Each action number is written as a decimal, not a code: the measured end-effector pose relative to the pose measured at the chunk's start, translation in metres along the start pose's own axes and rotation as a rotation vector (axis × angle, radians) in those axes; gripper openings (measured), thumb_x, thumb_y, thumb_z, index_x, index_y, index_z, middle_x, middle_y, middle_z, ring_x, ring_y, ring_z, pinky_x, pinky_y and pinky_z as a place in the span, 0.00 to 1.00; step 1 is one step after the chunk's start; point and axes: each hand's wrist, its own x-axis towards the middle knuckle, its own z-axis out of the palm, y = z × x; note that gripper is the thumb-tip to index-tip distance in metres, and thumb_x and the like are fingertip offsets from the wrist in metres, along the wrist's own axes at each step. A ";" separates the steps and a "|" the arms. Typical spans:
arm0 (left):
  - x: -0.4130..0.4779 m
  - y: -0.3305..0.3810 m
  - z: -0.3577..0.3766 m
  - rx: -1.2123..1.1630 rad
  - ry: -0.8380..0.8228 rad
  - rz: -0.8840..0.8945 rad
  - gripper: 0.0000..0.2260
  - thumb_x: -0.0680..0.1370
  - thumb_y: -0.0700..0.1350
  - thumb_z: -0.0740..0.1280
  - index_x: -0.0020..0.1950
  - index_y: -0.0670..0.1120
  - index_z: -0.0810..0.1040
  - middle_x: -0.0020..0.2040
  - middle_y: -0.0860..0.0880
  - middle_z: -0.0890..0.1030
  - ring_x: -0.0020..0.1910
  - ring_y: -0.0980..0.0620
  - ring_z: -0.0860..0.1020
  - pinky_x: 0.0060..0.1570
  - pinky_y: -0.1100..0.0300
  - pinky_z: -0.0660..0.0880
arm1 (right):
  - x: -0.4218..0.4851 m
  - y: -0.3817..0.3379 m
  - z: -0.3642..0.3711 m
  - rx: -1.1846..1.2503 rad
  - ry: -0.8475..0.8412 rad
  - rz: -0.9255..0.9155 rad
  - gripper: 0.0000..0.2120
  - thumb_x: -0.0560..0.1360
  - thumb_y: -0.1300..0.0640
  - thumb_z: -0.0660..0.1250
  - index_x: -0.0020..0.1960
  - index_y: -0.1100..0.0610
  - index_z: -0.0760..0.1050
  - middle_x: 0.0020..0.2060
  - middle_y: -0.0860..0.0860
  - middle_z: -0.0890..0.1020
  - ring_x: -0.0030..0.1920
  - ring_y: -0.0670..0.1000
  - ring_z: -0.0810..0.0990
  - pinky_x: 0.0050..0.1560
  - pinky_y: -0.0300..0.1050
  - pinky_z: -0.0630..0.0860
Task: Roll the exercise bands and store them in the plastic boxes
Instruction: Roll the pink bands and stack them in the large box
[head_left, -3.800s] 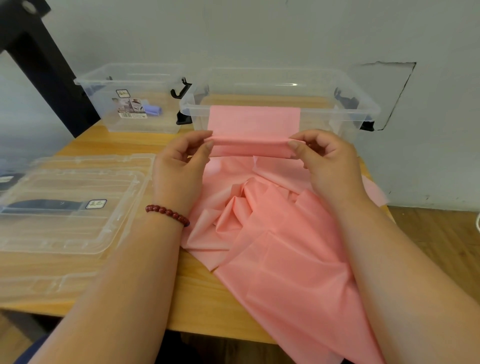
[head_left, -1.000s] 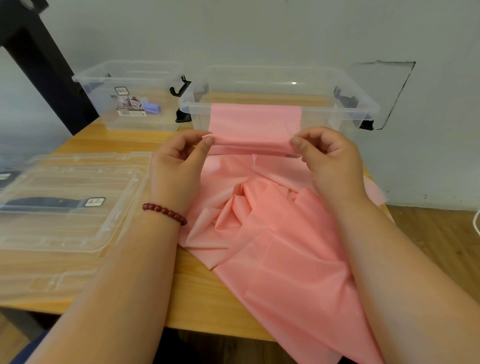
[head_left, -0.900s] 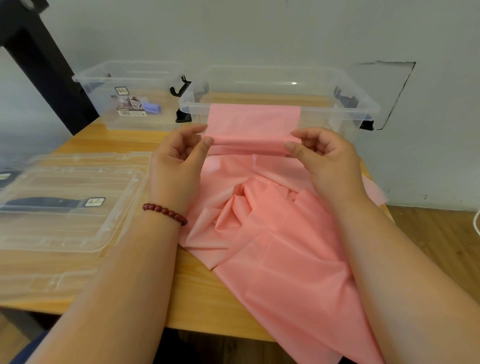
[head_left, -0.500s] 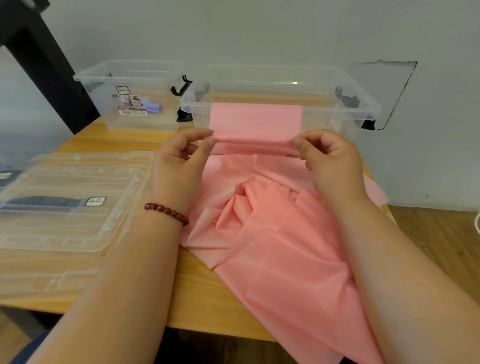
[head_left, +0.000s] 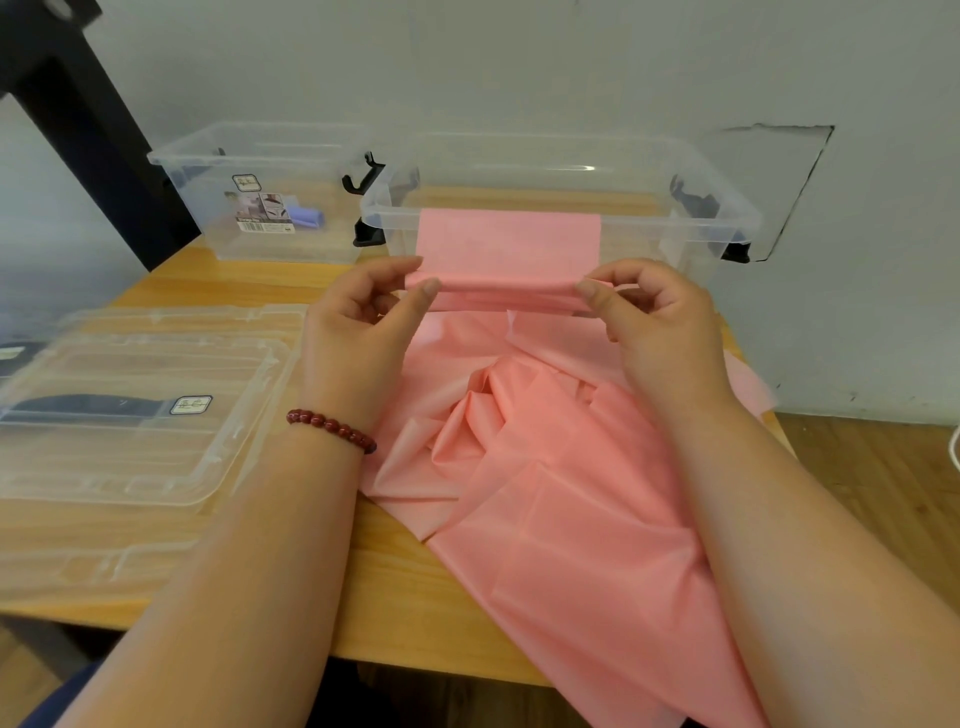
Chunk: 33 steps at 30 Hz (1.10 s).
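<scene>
left hand (head_left: 358, 332): at 11 o'clock of the view centre; thumb and curled fingers pinch the left end of the band's rolled edge. a red bead bracelet (head_left: 332, 428) sits on the wrist.
right hand (head_left: 660, 322): at 1 o'clock; thumb and curled fingers pinch the right end of the same edge.
pink exercise band (head_left: 545, 467): far end held level between the two hands, lifted off the bench, with a flat flap standing up behind the fingertips – in front of the near box wall. how many turns the held edge has cannot be told. the remainder lies crumpled on the bench at centre and trails off the near edge toward 5 o'clock.
clear plastic box (head_left: 675, 224): at 12 o'clock, lid off, just behind the hands; black latches at both ends.
second clear plastic box (head_left: 208, 161): at 10 o'clock, lid off, beside the first; printed label on the front wall.
purple roll (head_left: 306, 215): inside the second box, near its right end.
clear lids (head_left: 130, 415): two, at 9 o'clock – one lies partly over the other, left of the left forearm.
bench (head_left: 395, 597): light wood; carries boxes, lids and band.
black post (head_left: 88, 130): leans at 10 o'clock behind the bench, against the pale wall.
</scene>
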 end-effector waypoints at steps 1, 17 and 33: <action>0.000 0.000 0.000 0.001 -0.008 0.001 0.08 0.76 0.40 0.71 0.50 0.54 0.80 0.40 0.54 0.76 0.35 0.59 0.71 0.41 0.68 0.72 | 0.000 0.000 0.000 -0.001 0.005 0.008 0.05 0.74 0.57 0.72 0.41 0.48 0.79 0.36 0.45 0.80 0.33 0.40 0.73 0.39 0.34 0.71; 0.000 0.001 0.001 0.011 0.026 -0.018 0.05 0.76 0.42 0.71 0.48 0.52 0.81 0.40 0.55 0.80 0.34 0.61 0.73 0.41 0.66 0.73 | -0.001 0.000 0.001 0.023 -0.020 0.021 0.07 0.73 0.59 0.72 0.45 0.47 0.79 0.35 0.46 0.76 0.35 0.45 0.72 0.41 0.39 0.73; 0.001 -0.002 0.001 0.020 0.022 0.022 0.08 0.77 0.41 0.70 0.48 0.54 0.78 0.37 0.55 0.78 0.34 0.59 0.71 0.38 0.66 0.71 | -0.001 0.001 0.000 0.080 -0.022 0.024 0.06 0.73 0.61 0.73 0.45 0.51 0.79 0.35 0.50 0.78 0.36 0.45 0.76 0.39 0.38 0.75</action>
